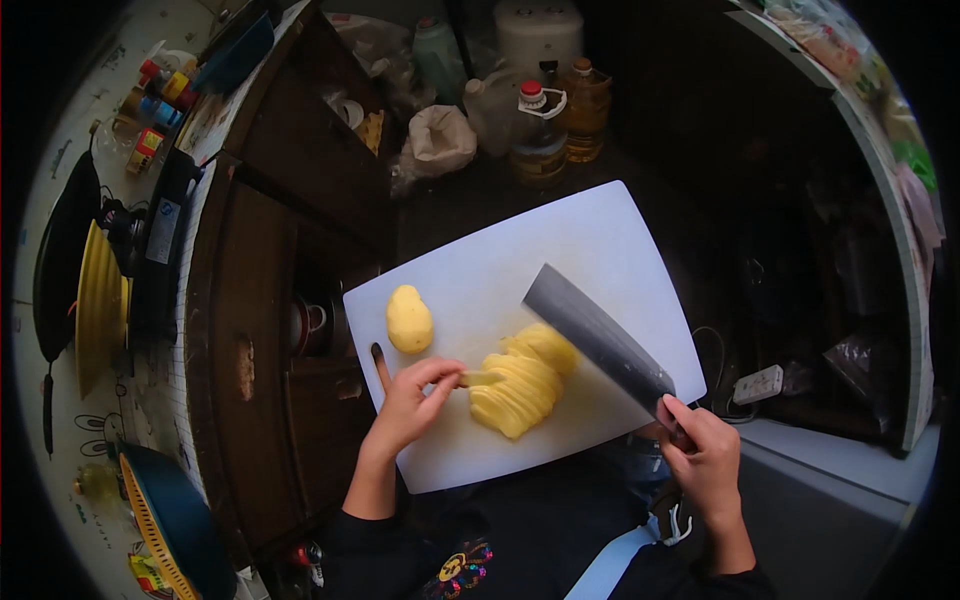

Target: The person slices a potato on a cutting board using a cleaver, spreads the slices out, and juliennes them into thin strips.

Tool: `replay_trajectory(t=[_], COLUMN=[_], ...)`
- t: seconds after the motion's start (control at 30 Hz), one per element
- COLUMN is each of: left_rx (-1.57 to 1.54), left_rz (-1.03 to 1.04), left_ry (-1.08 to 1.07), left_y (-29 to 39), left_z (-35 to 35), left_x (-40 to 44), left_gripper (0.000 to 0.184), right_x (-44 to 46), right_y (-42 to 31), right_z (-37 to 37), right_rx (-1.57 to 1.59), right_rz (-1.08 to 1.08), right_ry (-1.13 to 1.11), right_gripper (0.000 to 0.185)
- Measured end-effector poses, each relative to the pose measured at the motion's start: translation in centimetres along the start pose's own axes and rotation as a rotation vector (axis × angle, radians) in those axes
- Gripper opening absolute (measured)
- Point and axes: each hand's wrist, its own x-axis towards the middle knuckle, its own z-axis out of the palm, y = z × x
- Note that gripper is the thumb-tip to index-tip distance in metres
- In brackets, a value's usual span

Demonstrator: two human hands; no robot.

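A white cutting board [610,240] lies across the middle of the view. Fanned potato slices [515,395] rest near its centre, and a whole peeled potato [409,320] sits on its left part. My left hand [420,398] is left of the slices, its thumb and fingers pinching a thin potato slice [482,378]. My right hand [700,445] is wrapped round the handle of a cleaver [600,335]. The cleaver's broad dark blade points up and left over the board, to the right of the slices.
Oil bottles [540,135] and an open white bag [440,140] stand beyond the board. At left are a wooden cabinet [245,290] and a counter with a pan [65,250] and a blue basin [185,520]. A power strip [758,385] lies at right.
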Motion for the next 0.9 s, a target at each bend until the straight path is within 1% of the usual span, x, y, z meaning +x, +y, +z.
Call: replay_trajectory(t=[0.07, 0.1, 0.13, 0.23, 0.27, 0.37, 0.43, 0.53, 0.63, 0.73, 0.9], left_rx=[0.137, 0.206, 0.204, 0.263, 0.233, 0.180, 0.187, 0.297, 0.359, 0.409, 0.480], left_rz=[0.113, 0.170, 0.231, 0.280, 0.267, 0.232, 0.217, 0.264, 0.211, 0.208, 0.321], left_ry=[-0.055, -0.082, -0.061, -0.098, -0.083, -0.043, -0.030, -0.076, -0.080, -0.070, -0.110], left_y=[0.9, 1.1, 0.9, 1.0, 1.0, 1.3, 1.5, 1.7, 2.4, 2.9, 3.2], left_z=[0.5, 0.9, 1.3, 1.7, 2.0, 2.9, 3.5, 4.3, 4.7, 5.0, 5.2], left_x=[0.3, 0.5, 0.7, 1.3, 1.6, 3.0, 4.3, 5.5, 5.8, 5.8, 6.3], left_gripper=[0.012, 0.011, 0.010, 0.010, 0.009, 0.009, 0.009, 0.009, 0.010, 0.011, 0.013], right_x=[0.5, 0.6, 0.7, 1.2, 1.2, 1.2, 1.4, 1.4, 1.7, 1.9, 2.3], right_y=[-0.9, -1.1, -1.2, -1.1, -1.0, -0.1, 0.1, 0.9, 1.3, 2.0, 2.5], right_z=[0.2, 0.3, 0.4, 0.5, 0.5, 0.8, 1.0, 1.4, 1.6, 1.7, 1.7], right_rx=[0.142, 0.204, 0.266, 0.442, 0.499, 0.599, 0.659, 0.710, 0.759, 0.802, 0.869], right_rz=[0.135, 0.180, 0.225, 0.389, 0.449, 0.531, 0.565, 0.578, 0.589, 0.596, 0.613], right_ry=[-0.001, -0.010, -0.019, -0.072, -0.094, -0.113, -0.116, -0.112, -0.115, -0.126, -0.133], right_gripper=[0.040, 0.040, 0.040, 0.040, 0.039, 0.038, 0.037, 0.037, 0.035, 0.032, 0.025])
